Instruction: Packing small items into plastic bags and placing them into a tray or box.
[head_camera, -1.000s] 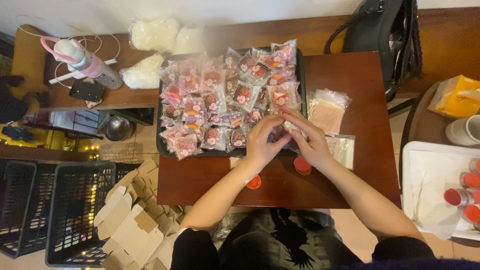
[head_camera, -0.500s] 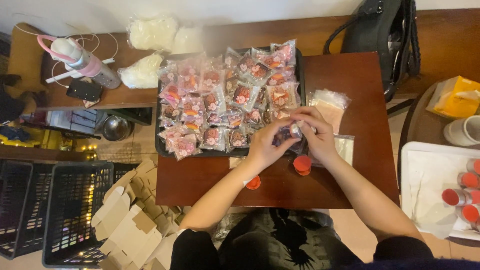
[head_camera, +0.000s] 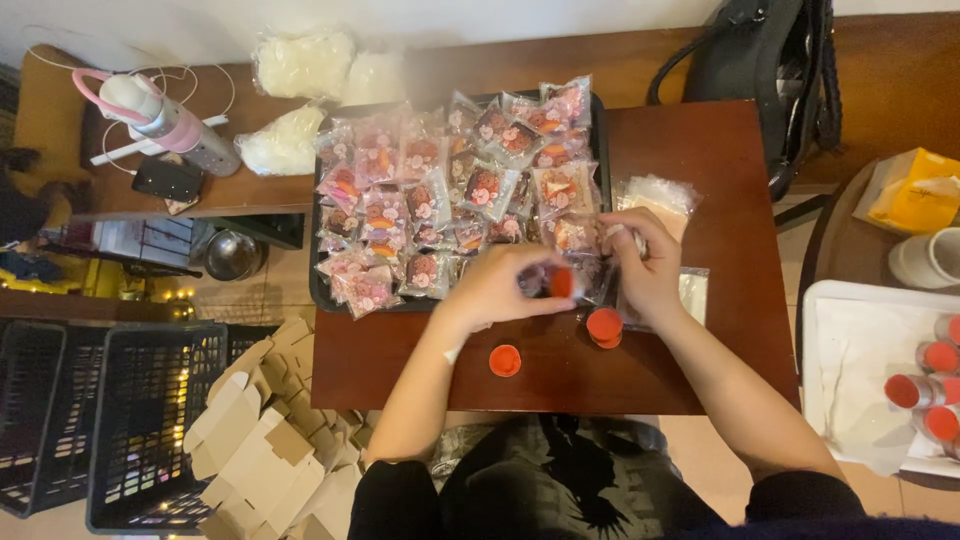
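My left hand (head_camera: 505, 285) grips a small red-capped jar (head_camera: 560, 282) just in front of a black tray (head_camera: 322, 296) filled with several pink sealed treat packets (head_camera: 420, 190). My right hand (head_camera: 645, 265) pinches a clear plastic bag (head_camera: 600, 268) next to the jar, at the tray's right front corner. A red-lidded jar (head_camera: 604, 326) stands on the small brown table (head_camera: 700, 370) below my right hand. A loose red lid (head_camera: 505, 360) lies on the table below my left hand.
A stack of clear bags (head_camera: 660, 195) lies right of the tray. A white tray (head_camera: 850, 370) with red-capped jars (head_camera: 925, 390) is at far right, beside a yellow box (head_camera: 915, 190). Folded cardboard boxes (head_camera: 270, 450) and black crates (head_camera: 90, 420) sit at lower left. A pink bottle (head_camera: 165, 120) stands on the back shelf.
My hands have moved slightly down and right from the tray's edge. The small red-capped jar now shows between my fingers at the clear bag's opening.
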